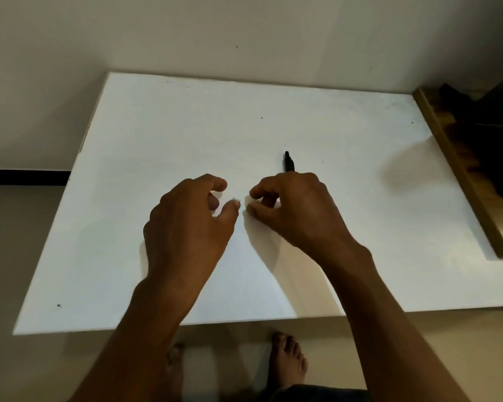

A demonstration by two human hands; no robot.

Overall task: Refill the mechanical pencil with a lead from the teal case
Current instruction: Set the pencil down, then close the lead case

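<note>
Table [157, 126], white, fills the view. L hand [186, 224] curled, thumb and fingers nipping sth small; R hand [296, 216] just beside it, thumb and forefinger tips drawn together, contents too small to tell. Beyond R knuckles a black pencil [288, 163] juts out, rest hidden, grip unclear; pale teal sliver [236, 201] shows at L thumb tip

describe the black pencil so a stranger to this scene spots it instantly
A white tabletop fills the middle of the view, with the person's right hand over its centre. Just beyond that hand's knuckles a black pencil pokes out, pointing away from the person. It is the only slim dark stick against the white surface.
</note>
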